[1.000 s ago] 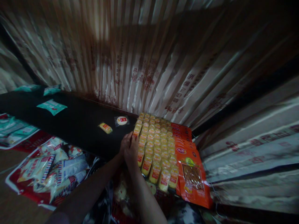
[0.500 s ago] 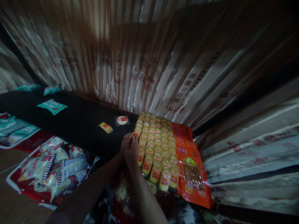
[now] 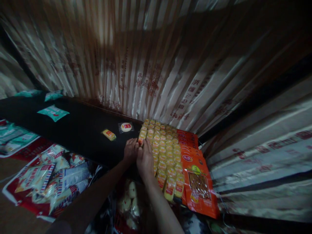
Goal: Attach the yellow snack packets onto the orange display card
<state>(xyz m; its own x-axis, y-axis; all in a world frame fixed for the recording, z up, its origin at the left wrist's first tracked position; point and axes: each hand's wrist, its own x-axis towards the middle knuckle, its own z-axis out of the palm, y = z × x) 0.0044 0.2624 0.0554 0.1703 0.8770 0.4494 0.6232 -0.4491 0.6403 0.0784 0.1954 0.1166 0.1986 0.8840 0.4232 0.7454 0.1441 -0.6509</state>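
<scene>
Rows of yellow wrapped snack cakes [image 3: 162,150] stand packed together on the black shelf [image 3: 80,130]. At the left edge of these rows, my left hand [image 3: 131,149] has its fingers curled against a wrapped cake [image 3: 140,140] with a red label. My right hand [image 3: 145,160] closes on the same cake from the right, its fingers lying along the neighbouring rows and its thumb close to my left hand. The fingers hide most of that cake. Left of my hands lie a loose yellow wrapped cake [image 3: 109,134] and a round white cake in clear wrap [image 3: 126,127].
Orange snack bags [image 3: 198,185] overlap along the right of the rows. Teal packets [image 3: 54,112] lie on the far left of the shelf. Below are a red crate [image 3: 14,191] of white packets and bagged pale items [image 3: 131,201]. A pleated printed curtain [image 3: 151,71] hangs behind.
My right hand has slid right and spread over the front-left cakes, a little apart from my left hand. The left hand stays at the rows' left edge. The view has shifted slightly.
</scene>
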